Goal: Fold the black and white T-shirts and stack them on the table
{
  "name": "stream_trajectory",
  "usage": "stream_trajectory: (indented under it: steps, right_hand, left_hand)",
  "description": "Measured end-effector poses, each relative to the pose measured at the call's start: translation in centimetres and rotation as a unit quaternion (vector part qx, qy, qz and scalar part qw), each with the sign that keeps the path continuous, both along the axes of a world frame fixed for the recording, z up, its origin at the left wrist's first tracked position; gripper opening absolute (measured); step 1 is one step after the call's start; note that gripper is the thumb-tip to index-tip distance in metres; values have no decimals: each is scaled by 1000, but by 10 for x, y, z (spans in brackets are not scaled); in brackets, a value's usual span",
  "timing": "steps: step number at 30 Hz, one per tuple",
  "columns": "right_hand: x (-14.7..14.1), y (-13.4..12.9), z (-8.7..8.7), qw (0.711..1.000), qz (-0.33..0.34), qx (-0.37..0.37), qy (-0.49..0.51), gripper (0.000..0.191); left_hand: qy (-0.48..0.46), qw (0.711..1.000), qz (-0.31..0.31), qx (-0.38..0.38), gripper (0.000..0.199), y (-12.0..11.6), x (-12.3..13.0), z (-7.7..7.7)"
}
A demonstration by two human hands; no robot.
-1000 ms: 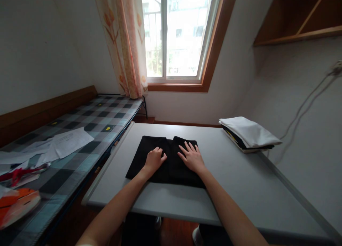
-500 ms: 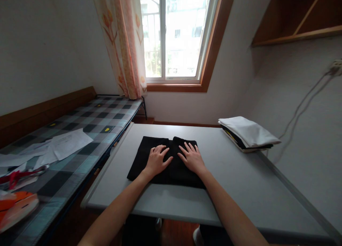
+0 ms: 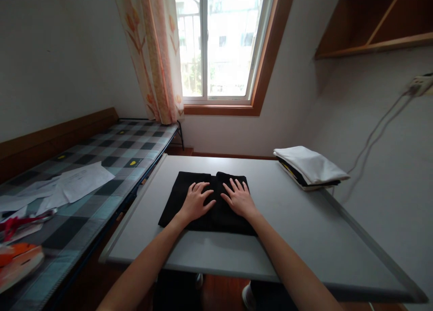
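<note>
Cloth (image 3: 218, 217) on the table (image 3: 314, 230) is touched by left hand (image 3: 195, 203), half-spread, and right hand (image 3: 241, 201), spread; nothing is gripped.

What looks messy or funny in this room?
The loose papers on the checkered bed look messy: they overlap at different angles, near a blurry red thing. The black cloth under the left hand and right hand looks neat, lying folded on the table. I see no spill.
</note>
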State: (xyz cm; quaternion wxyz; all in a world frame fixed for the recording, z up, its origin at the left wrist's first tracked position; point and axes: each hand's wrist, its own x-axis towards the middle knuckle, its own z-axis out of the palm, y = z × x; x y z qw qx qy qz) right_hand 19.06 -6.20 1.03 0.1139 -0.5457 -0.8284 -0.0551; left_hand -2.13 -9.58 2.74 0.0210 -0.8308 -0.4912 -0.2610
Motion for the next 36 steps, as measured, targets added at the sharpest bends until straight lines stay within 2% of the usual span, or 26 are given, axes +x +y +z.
stream_trajectory:
  steps: [3, 5, 8, 10, 15, 21, 25, 28, 32, 34, 36]
  right_hand:
    - [1, 4, 2, 999, -12, -3, 32, 55]
    - [1, 11, 7, 997, -31, -4, 68, 48]
    - [-2, 30, 15, 992, -60, -6, 112, 43]
    - [-7, 44, 18, 990, -77, -12, 119, 41]
    - [-26, 74, 18, 986, -107, -85, 97, 37]
    - [-46, 83, 13, 983, -98, -72, 136, 31]
    - [-52, 79, 7, 988, -102, -59, 101, 31]
    - [-52, 76, 6, 989, -97, -47, 97, 32]
    - [-37, 70, 18, 983, -71, -9, 171, 34]
    - [-19, 64, 26, 976, -101, 29, 190, 36]
    - [3, 56, 31, 969, -160, 35, 183, 38]
  left_hand:
    - [-25, 995, -99, -18, 36, -8, -1, 8]
    - [-35, 989, -137, -35, 38, -14, -1, 11]
    - [-29, 982, -176, -64, 41, -23, -1, 14]
    - [-16, 977, -195, -80, 35, -26, 0, 15]
    - [35, 970, -225, -89, 36, -27, 3, 12]
    - [39, 971, -223, -76, 26, -22, -3, 10]
    - [20, 969, -227, -97, 16, -23, -4, 13]
    - [-15, 978, -189, -89, 24, -24, -3, 15]
    - [-10, 989, -134, -69, 43, -22, -5, 14]
    - [9, 987, -138, -81, 51, -20, -5, 11]
    - [19, 985, -141, -92, 51, -19, -6, 8]
